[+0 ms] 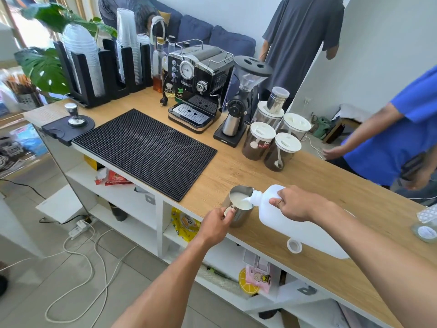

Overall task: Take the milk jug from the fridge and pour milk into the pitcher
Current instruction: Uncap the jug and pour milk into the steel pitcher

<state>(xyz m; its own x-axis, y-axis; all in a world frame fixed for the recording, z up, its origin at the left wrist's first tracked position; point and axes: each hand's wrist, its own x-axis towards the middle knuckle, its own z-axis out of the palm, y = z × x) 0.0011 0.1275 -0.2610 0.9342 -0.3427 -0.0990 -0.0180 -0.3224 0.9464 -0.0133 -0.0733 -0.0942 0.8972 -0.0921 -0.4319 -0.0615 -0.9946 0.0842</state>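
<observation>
A white plastic milk jug [290, 223] is tipped to the left over the wooden counter, and my right hand [295, 203] grips its handle. Its open neck points into a steel pitcher [238, 209] that stands near the counter's front edge. Milk runs from the neck into the pitcher, which holds a pool of white milk. My left hand [216, 226] holds the pitcher by its handle side. The jug's white cap [294, 246] lies on the counter just in front of the jug.
A black rubber mat [144, 150] lies left of the pitcher. Behind stand an espresso machine [198, 84], a grinder [238, 107], several lidded jars [272, 138] and a tamper [75, 117]. A person in blue [397, 143] leans on the counter's far side; another stands behind.
</observation>
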